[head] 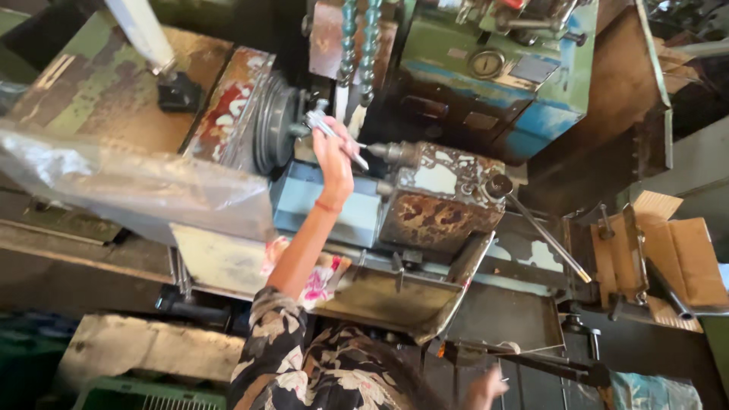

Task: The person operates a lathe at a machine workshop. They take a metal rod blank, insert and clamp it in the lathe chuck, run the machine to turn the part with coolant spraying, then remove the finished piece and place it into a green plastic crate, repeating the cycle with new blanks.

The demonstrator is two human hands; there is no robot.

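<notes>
The metal chuck key point(334, 130) sits clamped in the left hand point(332, 156), raised to the round lathe chuck point(275, 121) at the machine's left end. The right hand point(486, 386) hangs low by a dark lever point(524, 363), fingers spread, gripping nothing. A clear plastic sheet point(129, 182) drapes nearby.

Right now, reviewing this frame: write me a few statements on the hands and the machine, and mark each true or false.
1. The left hand holds a metal tool up at the chuck. True.
2. The right hand grips that same tool. False: it is low, near a dark lever.
3. Clear plastic sheet lies left of the chuck. True.
4. The cardboard sits on the left. False: it is on the right.
</notes>
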